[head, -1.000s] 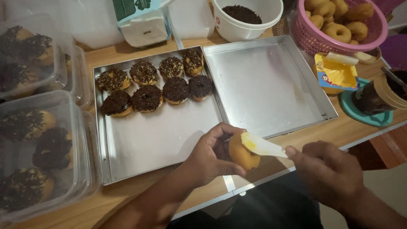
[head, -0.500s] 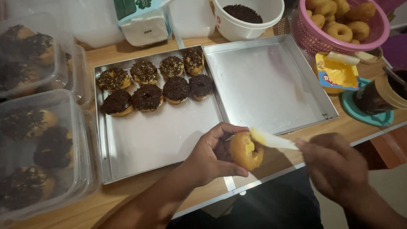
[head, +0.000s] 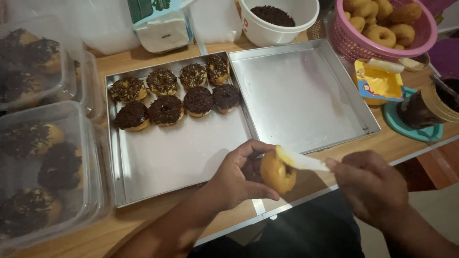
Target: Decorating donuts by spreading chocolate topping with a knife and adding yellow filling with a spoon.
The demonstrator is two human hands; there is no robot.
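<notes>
My left hand (head: 239, 179) holds a plain golden doughnut (head: 276, 173) upright over the front edge of the table. My right hand (head: 370, 184) grips a pale flat spreader (head: 302, 161) whose tip lies on the doughnut's top. Behind the hands, a metal tray (head: 158, 162) carries several chocolate-sprinkled doughnuts (head: 165, 110) in two rows at its far end. A second metal tray (head: 306, 102) beside it holds nothing.
Clear plastic boxes (head: 43, 177) of sprinkled doughnuts stand at the left. A white bowl of chocolate sprinkles (head: 273, 16), a pink basket of plain doughnuts (head: 382, 24), a yellow spread packet (head: 377, 83) and a dark jar (head: 428, 102) sit at the back and right.
The left hand has turned the doughnut from flat to more upright. The spreader has slid across its top; the right hand has shifted slightly left.
</notes>
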